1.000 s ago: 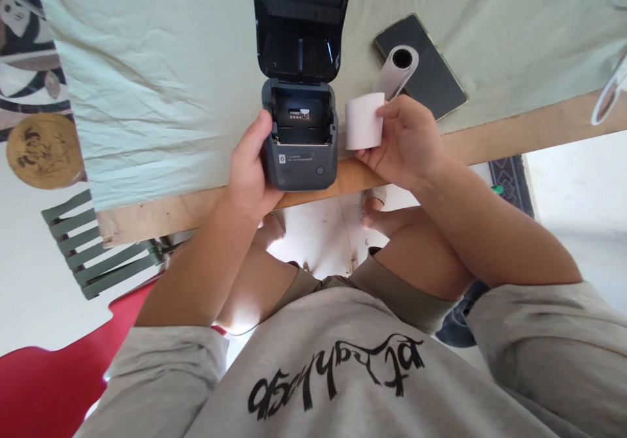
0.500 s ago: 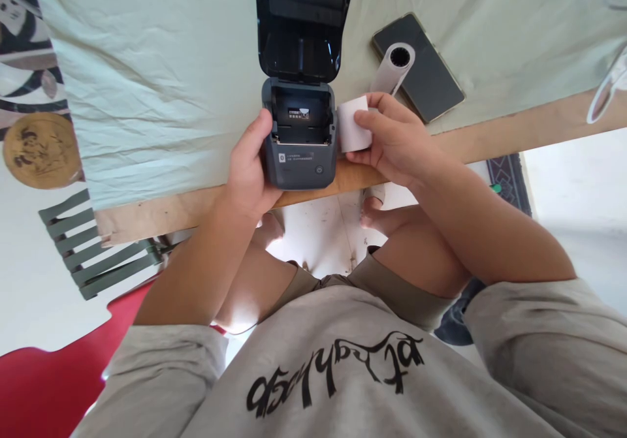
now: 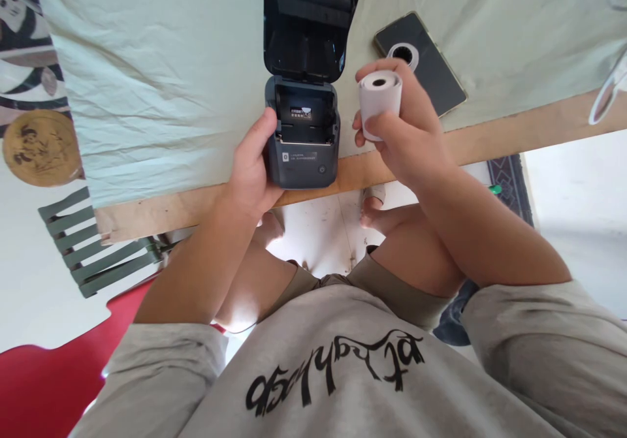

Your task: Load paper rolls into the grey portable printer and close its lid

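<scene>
A dark grey label printer point(image 3: 304, 167) is held at the table's near edge by my left hand point(image 3: 252, 164), thumb on its left side. Its black lid is raised, and the paper bay inside shows a small printed sticker but no roll. To the right of the printer, my right hand point(image 3: 409, 125) grips a small white paper roll point(image 3: 379, 106) between thumb and fingers, its cored end facing up. Behind that hand a second white paper roll point(image 3: 411, 55) with a dark core stands partly hidden, overlapping a dark phone point(image 3: 438, 79) on the cloth.
A pale green cloth point(image 3: 161, 85) covers the table, whose wooden edge point(image 3: 470, 146) runs along the front. White-framed glasses point(image 3: 600, 98) lie at the far right. A red chair point(image 3: 59, 379) and a green slatted stool point(image 3: 78, 242) stand at lower left.
My right hand has drawn the paper roll away from the printer's side and turned it so its end faces up. The printer has shifted slightly right in my left hand.
</scene>
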Demonstrator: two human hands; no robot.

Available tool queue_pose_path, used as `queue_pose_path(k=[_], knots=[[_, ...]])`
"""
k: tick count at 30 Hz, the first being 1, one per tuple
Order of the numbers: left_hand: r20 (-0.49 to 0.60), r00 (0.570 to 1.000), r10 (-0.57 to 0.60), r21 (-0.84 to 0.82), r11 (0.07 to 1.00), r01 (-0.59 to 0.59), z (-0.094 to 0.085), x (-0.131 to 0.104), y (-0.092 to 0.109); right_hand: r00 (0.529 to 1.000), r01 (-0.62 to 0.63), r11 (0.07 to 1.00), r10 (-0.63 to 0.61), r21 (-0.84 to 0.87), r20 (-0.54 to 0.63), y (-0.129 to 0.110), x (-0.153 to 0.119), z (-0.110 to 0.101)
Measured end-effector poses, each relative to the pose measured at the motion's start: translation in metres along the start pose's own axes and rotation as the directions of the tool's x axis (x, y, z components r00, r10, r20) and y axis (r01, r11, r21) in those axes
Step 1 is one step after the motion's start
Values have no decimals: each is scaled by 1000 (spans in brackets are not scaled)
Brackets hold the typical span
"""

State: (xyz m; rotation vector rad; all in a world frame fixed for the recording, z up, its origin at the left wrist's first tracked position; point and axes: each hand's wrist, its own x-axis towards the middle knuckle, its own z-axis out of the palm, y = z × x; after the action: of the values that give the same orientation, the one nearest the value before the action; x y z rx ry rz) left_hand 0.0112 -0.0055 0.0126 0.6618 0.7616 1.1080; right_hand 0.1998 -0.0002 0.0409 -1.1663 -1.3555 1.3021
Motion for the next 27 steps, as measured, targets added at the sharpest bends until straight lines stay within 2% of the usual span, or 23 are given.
queue_pose_path(k=[2,3,5,7,9,14,18,23,27], knots=[[-27,1000,5,19,1000,-4,2,-1,0,986,167,959,-169,-230,9,-10,-3,3],[-36,999,8,27,1000,-7,3,-1,0,965,256,900,-259,-352,40,-14,-3,5],[-44,999,28,27,999,-27,2,-1,0,898,424,730,-417,-536,142,-20,-3,10],[-40,998,44,17,999,-44,1,-2,-1,834,523,588,-504,-617,227,-21,-1,16],[-27,999,45,8,999,-45,0,-3,-1,835,510,532,-495,-676,240,-19,3,21],[-61,998,14,58,998,-11,2,-4,-2,899,384,454,-382,-804,213,-13,10,25],[-80,997,19,93,996,-11,4,-5,-2,907,354,394,-366,-848,209,-14,9,24],[-45,999,13,90,996,-8,0,-4,-4,891,380,401,-401,-833,213,-9,8,23],[-53,997,51,87,995,-46,-2,-4,-6,887,398,428,-407,-811,220,-1,11,23]])
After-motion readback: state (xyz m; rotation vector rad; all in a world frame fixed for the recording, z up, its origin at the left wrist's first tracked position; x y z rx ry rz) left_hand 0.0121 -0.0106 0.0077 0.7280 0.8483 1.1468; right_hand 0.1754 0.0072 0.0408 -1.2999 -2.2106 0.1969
